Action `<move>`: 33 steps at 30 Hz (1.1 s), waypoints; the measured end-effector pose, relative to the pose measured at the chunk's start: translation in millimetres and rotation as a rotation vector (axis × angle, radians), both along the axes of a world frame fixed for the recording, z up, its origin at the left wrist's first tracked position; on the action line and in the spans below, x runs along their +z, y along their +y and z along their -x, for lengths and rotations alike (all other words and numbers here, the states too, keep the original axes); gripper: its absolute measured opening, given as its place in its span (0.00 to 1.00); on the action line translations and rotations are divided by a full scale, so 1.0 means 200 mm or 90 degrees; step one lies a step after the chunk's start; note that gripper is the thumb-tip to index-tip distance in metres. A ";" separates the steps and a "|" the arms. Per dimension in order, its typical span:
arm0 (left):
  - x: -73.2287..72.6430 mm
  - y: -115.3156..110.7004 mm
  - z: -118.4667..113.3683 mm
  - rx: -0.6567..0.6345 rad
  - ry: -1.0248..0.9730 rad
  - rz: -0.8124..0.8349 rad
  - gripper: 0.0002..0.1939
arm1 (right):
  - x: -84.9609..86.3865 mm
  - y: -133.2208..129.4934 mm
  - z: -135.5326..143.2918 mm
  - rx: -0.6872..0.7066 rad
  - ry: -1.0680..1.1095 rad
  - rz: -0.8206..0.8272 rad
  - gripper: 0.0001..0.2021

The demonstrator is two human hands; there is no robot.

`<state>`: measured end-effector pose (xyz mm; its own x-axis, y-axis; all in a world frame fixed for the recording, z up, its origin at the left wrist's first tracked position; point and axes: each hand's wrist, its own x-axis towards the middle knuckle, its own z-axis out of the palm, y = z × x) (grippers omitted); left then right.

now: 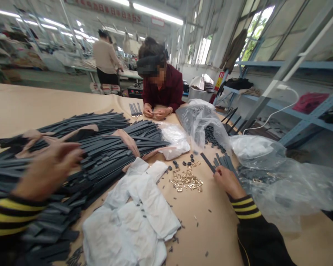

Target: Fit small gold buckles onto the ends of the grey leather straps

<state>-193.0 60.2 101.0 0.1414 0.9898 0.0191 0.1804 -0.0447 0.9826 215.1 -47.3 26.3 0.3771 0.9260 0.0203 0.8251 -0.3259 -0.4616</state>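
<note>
My left hand (51, 168), blurred by motion, hovers over a big pile of dark strips (100, 162) on the left; its fingers are apart and nothing shows in them. My right hand (229, 181) has its fingers closed on a dark strip (207, 162), at the near end of a small bunch of similar strips (226, 162). Between the hands, gold buckles (186, 180) lie in a loose heap, with a few black rings (184, 163) behind them. A crumpled pale cloth (135, 218) is spread out nearer to me.
Across the table (208, 225) a person (166, 87) in dark red leans on the edge, both hands together. Clear plastic bags (291, 181) lie at the right, another (199, 118) holds black pieces. Blue shelves (288, 66) stand beyond. Another person (107, 59) stands farther back.
</note>
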 end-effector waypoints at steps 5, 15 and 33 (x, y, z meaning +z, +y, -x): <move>-0.29 -0.17 -0.67 -0.146 0.014 0.088 0.07 | 0.06 0.03 0.31 0.269 0.512 0.120 0.04; -0.48 -0.15 -0.95 -0.056 -0.251 0.353 0.17 | -0.09 0.02 0.30 0.204 0.624 0.113 0.08; -0.53 -0.15 -0.93 -0.167 -0.357 0.312 0.12 | -0.10 0.00 0.29 0.222 0.355 -0.004 0.10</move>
